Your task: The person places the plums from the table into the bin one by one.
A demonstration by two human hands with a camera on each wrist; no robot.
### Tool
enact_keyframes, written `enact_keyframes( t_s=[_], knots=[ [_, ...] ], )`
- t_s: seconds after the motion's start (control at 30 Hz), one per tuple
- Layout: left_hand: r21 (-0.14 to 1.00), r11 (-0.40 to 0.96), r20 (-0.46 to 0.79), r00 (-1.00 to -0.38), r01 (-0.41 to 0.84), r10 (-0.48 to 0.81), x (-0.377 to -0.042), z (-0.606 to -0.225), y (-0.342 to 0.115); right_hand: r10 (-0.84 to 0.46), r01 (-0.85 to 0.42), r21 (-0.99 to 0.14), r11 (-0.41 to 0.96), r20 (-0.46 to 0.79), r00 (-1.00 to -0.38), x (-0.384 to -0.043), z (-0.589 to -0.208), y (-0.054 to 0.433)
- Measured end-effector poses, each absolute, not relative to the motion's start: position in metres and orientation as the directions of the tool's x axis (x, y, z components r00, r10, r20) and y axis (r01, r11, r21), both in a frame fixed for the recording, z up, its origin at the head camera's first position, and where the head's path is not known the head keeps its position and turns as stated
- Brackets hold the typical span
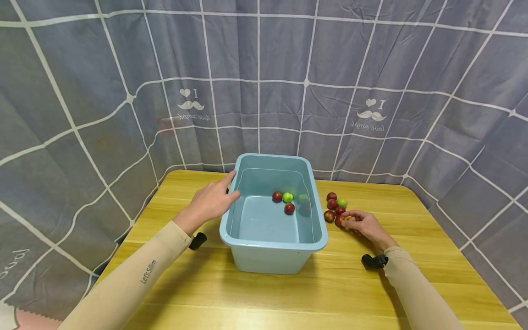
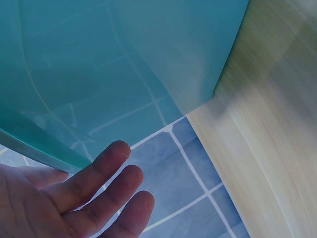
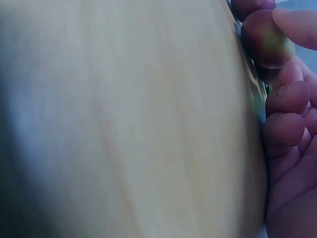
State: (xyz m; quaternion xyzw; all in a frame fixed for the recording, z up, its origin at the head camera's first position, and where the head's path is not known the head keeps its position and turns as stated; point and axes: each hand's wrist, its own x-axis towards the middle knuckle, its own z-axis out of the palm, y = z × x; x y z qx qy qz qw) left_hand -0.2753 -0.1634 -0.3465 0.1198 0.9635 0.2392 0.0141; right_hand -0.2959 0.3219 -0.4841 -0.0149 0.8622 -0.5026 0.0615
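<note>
A light blue plastic tub [image 1: 270, 260] stands on the wooden table. My left hand [image 1: 211, 200] rests at its left rim, thumb and fingers extended; in the left wrist view the fingers [image 2: 106, 171] reach past the rim along the outer wall. Inside the tub lie two red apples, one nearer [image 1: 289, 208], and green fruit [image 1: 287, 197] against the right side. Right of the tub, my right hand [image 1: 366, 225] pinches a small red apple [image 3: 262, 39] between thumb and fingertips, low at the table. Its other fingers are curled.
Beside the pinched apple sits a loose cluster of several red apples [image 1: 332, 204] and one green apple [image 1: 342, 202], close to the tub's right wall. A grey checked curtain [image 1: 280, 110] hangs behind the table [image 1: 288, 302] and along both sides.
</note>
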Motion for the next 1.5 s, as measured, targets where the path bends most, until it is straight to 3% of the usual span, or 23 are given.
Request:
enact_keyframes(
  t_s=[0.7,1.5],
  knots=[
    [0.455,0.861,0.035,-0.970,0.229,0.239,-0.275,-0.347,-0.164,-0.046,0.108,-0.869,0.483,-0.149,-0.988,-0.296,-0.484,0.323],
    [0.468,0.858,0.019,-0.973,0.213,0.231,-0.274,-0.345,-0.162,-0.133,0.013,-0.887,0.461,-0.084,-0.988,-0.297,-0.470,0.325]
  ],
)
